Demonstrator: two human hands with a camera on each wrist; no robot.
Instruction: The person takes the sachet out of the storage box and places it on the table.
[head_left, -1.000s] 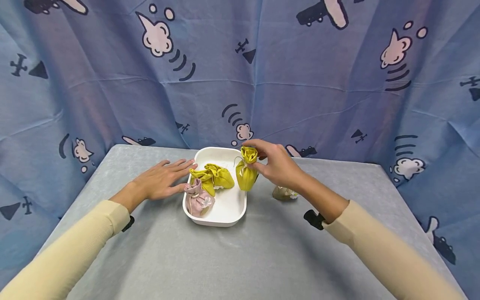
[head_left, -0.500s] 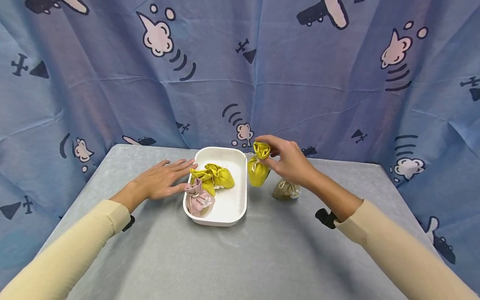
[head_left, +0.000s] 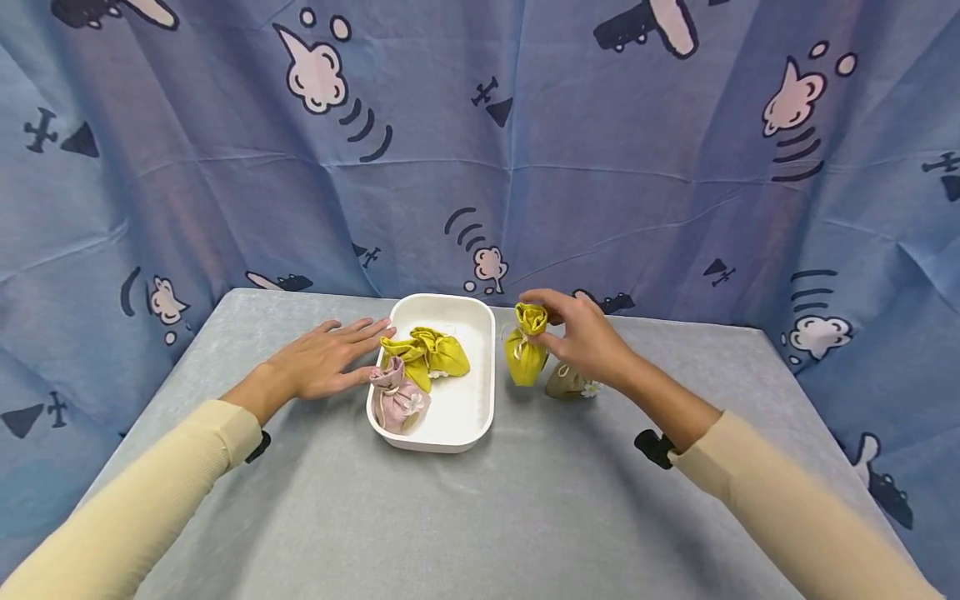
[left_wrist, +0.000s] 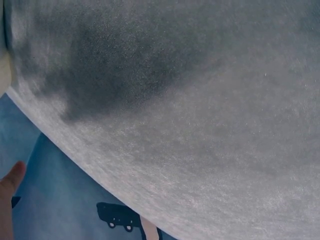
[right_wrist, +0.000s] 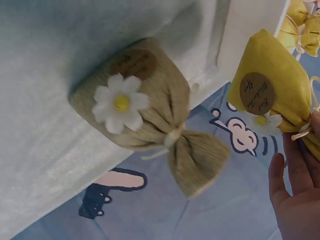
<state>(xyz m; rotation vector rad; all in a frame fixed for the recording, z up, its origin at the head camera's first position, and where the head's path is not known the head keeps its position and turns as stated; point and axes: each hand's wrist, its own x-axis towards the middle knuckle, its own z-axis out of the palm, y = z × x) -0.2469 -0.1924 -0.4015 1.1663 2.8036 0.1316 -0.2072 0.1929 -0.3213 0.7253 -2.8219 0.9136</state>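
My right hand point(head_left: 588, 337) pinches a yellow drawstring pouch point(head_left: 526, 358) by its gathered neck, to the right of the white tray point(head_left: 468, 417). In the right wrist view, this yellow pouch point(right_wrist: 265, 82) shows a round brown label and a white flower. A beige drawstring pouch point(head_left: 566, 383) with a white flower lies on the table just below that hand. My left hand point(head_left: 326, 358) has its fingers spread straight, with the tips at the tray's left rim. Inside the tray lie yellow pouches point(head_left: 442, 354) and a pink pouch point(head_left: 400, 404).
A grey cloth-covered table point(head_left: 450, 525) lies under everything. Behind and beside it hangs a blue printed curtain point(head_left: 420, 183). The left wrist view shows mostly the table surface point(left_wrist: 210, 125).
The right hand has carried the yellow pouch rightward from above the tray's right rim, first raising it and then lowering it beside the beige pouch. My left hand stays put.
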